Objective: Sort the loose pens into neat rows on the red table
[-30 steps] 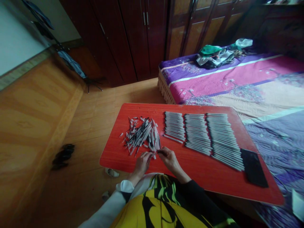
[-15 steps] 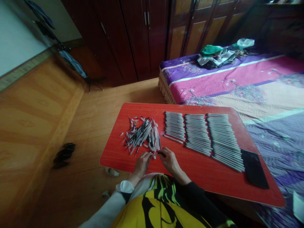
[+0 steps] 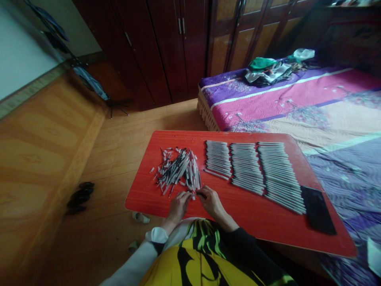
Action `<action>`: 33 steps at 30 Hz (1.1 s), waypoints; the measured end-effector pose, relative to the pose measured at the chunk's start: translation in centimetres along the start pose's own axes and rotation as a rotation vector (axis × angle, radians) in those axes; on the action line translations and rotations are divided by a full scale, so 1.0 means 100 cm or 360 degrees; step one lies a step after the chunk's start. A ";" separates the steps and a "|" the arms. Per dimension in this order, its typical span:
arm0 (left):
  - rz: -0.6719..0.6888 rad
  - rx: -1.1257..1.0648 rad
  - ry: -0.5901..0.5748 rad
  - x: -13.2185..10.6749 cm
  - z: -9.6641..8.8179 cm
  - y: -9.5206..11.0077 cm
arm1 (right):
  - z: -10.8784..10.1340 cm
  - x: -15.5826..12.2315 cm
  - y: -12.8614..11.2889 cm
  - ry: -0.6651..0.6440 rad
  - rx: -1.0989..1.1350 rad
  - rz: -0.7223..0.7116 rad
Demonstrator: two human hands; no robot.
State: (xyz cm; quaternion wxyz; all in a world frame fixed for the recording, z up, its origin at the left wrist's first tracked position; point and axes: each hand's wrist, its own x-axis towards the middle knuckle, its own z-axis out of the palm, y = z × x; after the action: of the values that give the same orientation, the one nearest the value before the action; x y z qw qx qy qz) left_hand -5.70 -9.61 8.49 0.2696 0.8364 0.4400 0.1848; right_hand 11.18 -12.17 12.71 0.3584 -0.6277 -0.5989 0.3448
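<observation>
My left hand (image 3: 179,205) and my right hand (image 3: 212,201) meet at the near edge of a loose pile of pen parts (image 3: 178,171). Both are closed in a pinch, fingertips almost touching. Between them shows a small pale piece, apparently a pen part, too small to make out fully. The pile mixes whitish barrels, thin dark sticks and short clear bits. Right of it, pens (image 3: 218,159) with pale barrels and dark ends lie side by side in a short column. Two longer columns of pens (image 3: 246,169) and pens (image 3: 281,176) stand beside that one.
The red table (image 3: 178,137) has rounded corners. A black flat rectangular object (image 3: 318,210) lies near its right end. A bed (image 3: 297,99) with clothes (image 3: 268,69) on it adjoins the table's right side. Slippers (image 3: 140,217) and dark shoes (image 3: 81,196) are on the floor.
The view has shifted very slightly. Both hands stay pinched at the same place by the pile, with barely any finger movement.
</observation>
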 end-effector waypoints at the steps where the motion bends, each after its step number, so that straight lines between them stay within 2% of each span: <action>1: 0.0005 0.0005 -0.0003 0.000 0.000 0.000 | 0.000 0.000 0.000 -0.0007 -0.0019 -0.0005; 7: 0.0065 0.0067 -0.0071 0.001 -0.005 0.002 | -0.002 -0.002 -0.002 -0.0051 -0.0219 -0.0005; 12: 0.0092 0.0221 -0.0129 0.003 -0.010 0.006 | -0.002 -0.001 0.003 -0.0094 -0.0263 0.0123; 16: 0.0053 0.0286 -0.0162 0.004 -0.012 0.009 | 0.000 0.001 0.011 -0.0091 -0.0023 0.0220; 19: 0.0037 0.0355 -0.0178 0.005 -0.012 0.009 | 0.002 0.001 0.017 -0.0106 0.0256 0.0388; 22: 0.0057 0.0417 -0.0220 0.006 -0.012 0.007 | 0.002 0.000 0.019 -0.0113 0.0311 0.0466; 28: 0.0066 0.0383 -0.0218 0.006 -0.012 0.003 | -0.001 0.000 0.020 -0.0124 0.0163 0.0437; 33: 0.0046 0.0338 -0.0206 0.005 -0.011 0.005 | 0.005 -0.001 0.026 -0.0030 -0.0360 0.0287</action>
State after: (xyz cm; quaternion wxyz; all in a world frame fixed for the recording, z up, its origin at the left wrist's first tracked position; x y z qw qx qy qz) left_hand -5.66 -9.11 9.72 0.2046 0.8768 0.4265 0.0865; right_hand 12.11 -12.32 10.18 0.2473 -0.7120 -0.5785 0.3119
